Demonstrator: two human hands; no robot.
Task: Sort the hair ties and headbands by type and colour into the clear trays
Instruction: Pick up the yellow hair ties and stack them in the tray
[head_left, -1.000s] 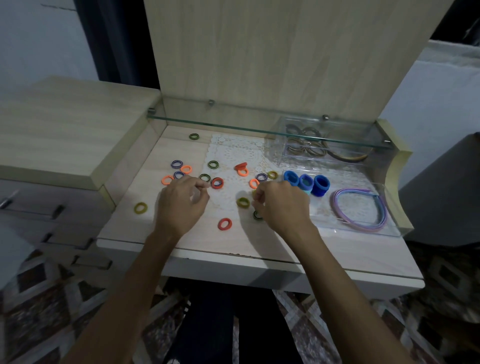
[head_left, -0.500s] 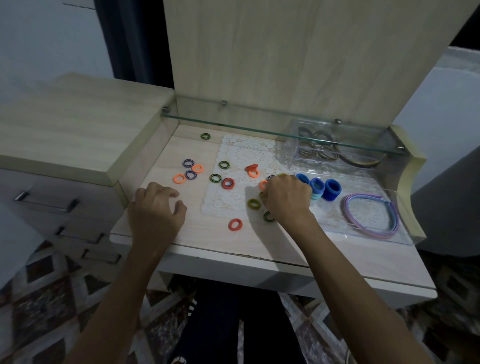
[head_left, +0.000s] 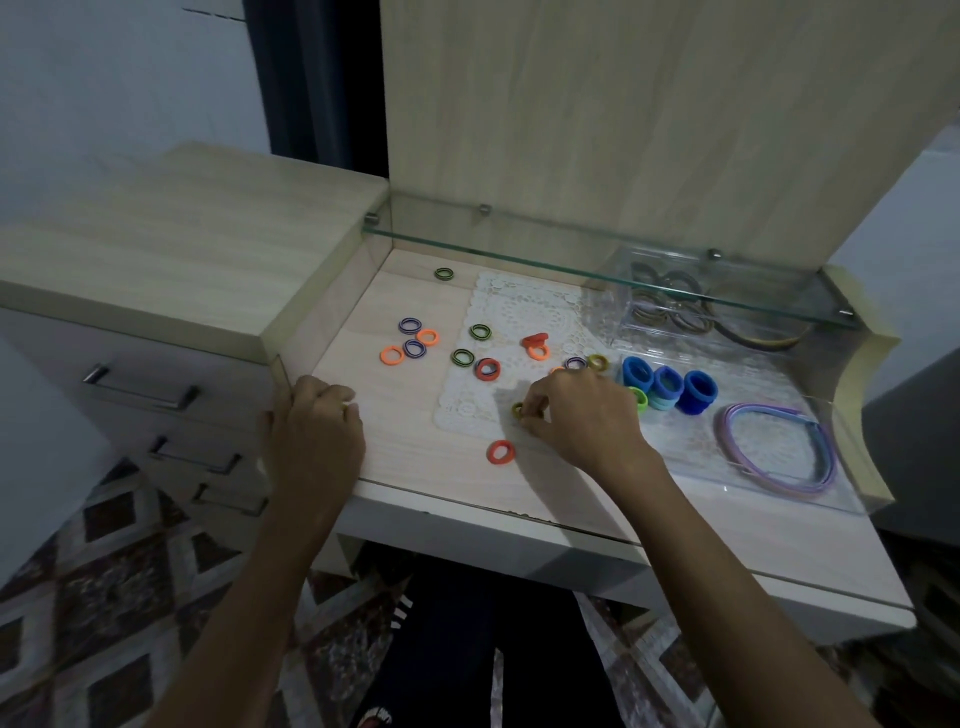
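right hand (head_left: 582, 415) pinches olive tie (head_left: 518, 410) on lace mat (head_left: 524, 317); left hand (head_left: 311, 431) curled at desk edge, grip unclear. blue ties (head_left: 667, 387), headbands (head_left: 774, 447) sit in trays — roughly dozen loose ties left.

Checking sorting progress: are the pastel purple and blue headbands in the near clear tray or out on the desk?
In the tray: the pastel purple and blue headbands lie flat inside the near clear plastic tray, right of the blue hair ties.

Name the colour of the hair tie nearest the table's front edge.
Orange-red hair tie, head view.
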